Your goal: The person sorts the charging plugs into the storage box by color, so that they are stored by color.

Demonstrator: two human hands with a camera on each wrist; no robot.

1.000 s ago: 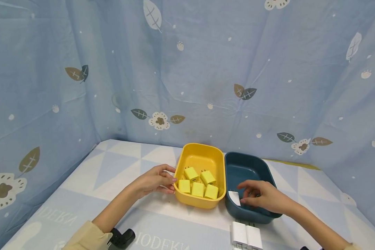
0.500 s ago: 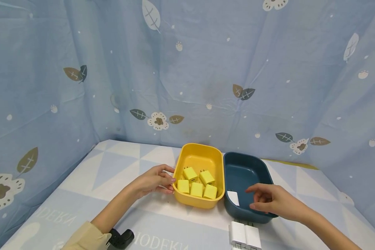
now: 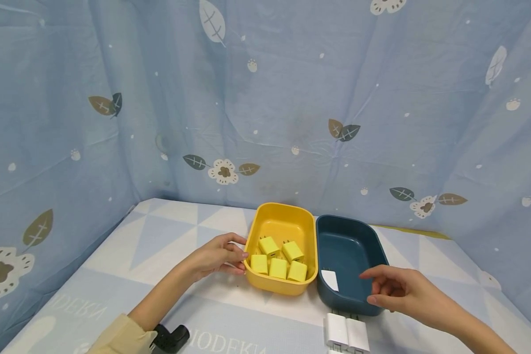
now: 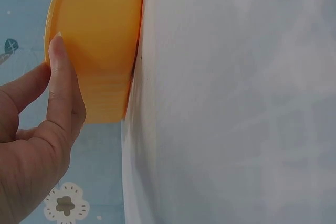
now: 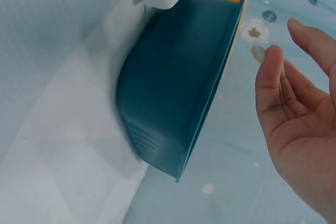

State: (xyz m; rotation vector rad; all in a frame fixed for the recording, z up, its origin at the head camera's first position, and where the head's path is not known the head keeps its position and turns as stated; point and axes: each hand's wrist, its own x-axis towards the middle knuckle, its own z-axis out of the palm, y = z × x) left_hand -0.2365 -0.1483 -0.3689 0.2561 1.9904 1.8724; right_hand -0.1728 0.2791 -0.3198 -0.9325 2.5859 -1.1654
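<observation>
My left hand (image 3: pixel 219 254) holds the left rim of a yellow bin (image 3: pixel 283 216), its thumb at the edge and fingers along the outer wall. Several yellow wall chargers (image 3: pixel 278 268) lie inside, prongs toward the back. Against its right side stands a dark blue bin (image 3: pixel 342 236), which has one white charger (image 3: pixel 329 280) in its near left corner. My right hand (image 3: pixel 409 295) hovers over the blue bin's near right edge. Its fingers are loosely curled and hold nothing; the right wrist view shows thumb and fingertips apart.
White chargers (image 3: pixel 347 333) lie side by side on the table just in front of the blue bin. A patterned blue curtain (image 3: pixel 265 98) hangs behind the bins and along both sides. The table (image 3: pixel 172 221) has a printed cloth.
My right hand has drawn back right and toward me from the white charger in the blue bin, which stays in its corner. My left hand has stayed at the yellow bin.
</observation>
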